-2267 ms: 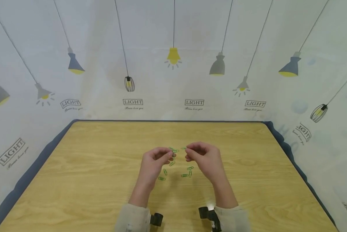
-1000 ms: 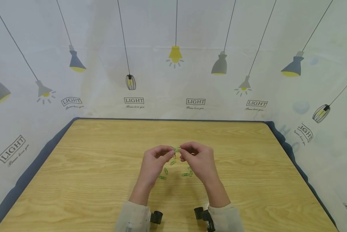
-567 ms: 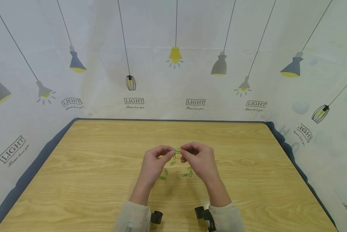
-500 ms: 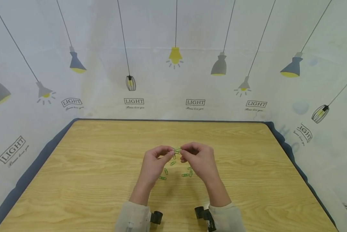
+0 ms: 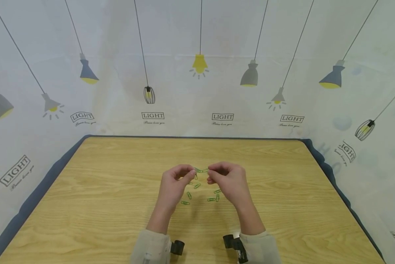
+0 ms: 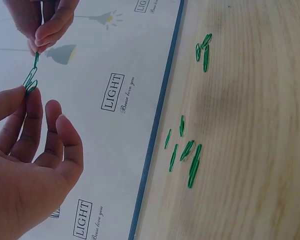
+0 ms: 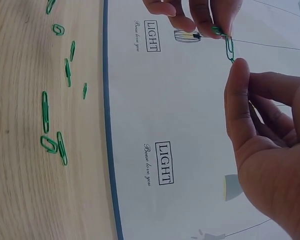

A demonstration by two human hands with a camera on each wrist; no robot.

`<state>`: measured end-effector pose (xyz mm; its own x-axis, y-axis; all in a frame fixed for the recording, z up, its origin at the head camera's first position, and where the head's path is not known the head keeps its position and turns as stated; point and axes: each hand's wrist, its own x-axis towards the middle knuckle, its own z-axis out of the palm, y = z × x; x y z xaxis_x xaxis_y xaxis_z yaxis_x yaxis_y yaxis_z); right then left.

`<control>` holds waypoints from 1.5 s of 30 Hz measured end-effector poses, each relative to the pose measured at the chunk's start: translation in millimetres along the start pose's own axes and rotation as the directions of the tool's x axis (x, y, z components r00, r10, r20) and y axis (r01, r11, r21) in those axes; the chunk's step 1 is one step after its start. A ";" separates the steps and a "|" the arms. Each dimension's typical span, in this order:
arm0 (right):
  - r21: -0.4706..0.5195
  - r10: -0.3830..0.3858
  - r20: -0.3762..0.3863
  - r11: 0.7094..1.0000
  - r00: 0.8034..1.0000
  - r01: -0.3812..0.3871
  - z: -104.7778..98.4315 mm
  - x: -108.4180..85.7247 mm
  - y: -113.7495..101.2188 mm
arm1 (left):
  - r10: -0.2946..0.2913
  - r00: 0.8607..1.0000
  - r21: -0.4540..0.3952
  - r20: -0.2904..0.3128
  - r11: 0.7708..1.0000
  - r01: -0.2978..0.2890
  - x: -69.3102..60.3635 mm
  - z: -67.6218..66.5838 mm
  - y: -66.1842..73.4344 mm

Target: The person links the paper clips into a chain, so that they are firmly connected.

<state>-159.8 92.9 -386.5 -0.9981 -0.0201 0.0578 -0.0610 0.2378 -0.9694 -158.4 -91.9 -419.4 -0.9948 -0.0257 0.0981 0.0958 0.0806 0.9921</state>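
Observation:
Over the wooden table, my left hand (image 5: pixel 171 187) pinches one end of a short chain of green paper clips (image 6: pixel 29 76) between thumb and index finger. Facing it, my right hand (image 5: pixel 231 183) pinches the paper clip (image 6: pixel 36 59) at the other end. That clip looks hooked into the middle one, and the chain spans the gap between the fingertips. Part of the chain is covered by the left fingertips. Below the hands, loose green paper clips lie in two groups: several to the left (image 6: pixel 194 166) and a few to the right (image 7: pixel 45 112).
The wood-grain table (image 5: pixel 101 205) has a dark blue edge (image 5: pixel 197 137). Behind it hangs a white sheet (image 5: pixel 171 73) printed with lamps and the word LIGHT. Black wrist cameras (image 5: pixel 177 247) sit at both sleeves.
At first the right hand's paper clip was apart from the left hand's clips. The right hand brought it in to them; now both hands have drawn slightly apart with the clips stretched between them.

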 end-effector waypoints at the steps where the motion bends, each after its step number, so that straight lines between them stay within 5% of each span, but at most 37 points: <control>1: -0.002 -0.009 -0.004 1.000 1.000 0.009 -0.2 -0.4 -0.4 | -0.001 1.000 -0.013 0.005 1.000 0.001 0.2 0.0 -0.6; 9: -0.027 -0.125 -0.041 0.992 0.991 0.124 -0.6 -2.1 -1.7 | 0.004 0.997 -0.119 0.082 0.993 0.006 0.3 0.1 -2.3; 25: -0.040 -0.187 -0.021 0.982 0.982 0.186 -1.7 -4.6 -4.6 | 0.029 0.987 -0.051 0.161 0.998 -0.021 0.2 3.7 5.2; 45: -0.091 -0.196 0.073 0.975 0.978 0.202 -3.4 -3.1 -5.8 | 0.049 0.993 -0.016 0.110 0.999 -0.048 0.2 5.5 4.9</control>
<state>-156.5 94.9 -380.3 -0.9637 -0.1371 0.2293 -0.2619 0.3163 -0.9118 -158.4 -86.1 -415.0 -0.9866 0.0876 0.1375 0.1435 0.0661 0.9874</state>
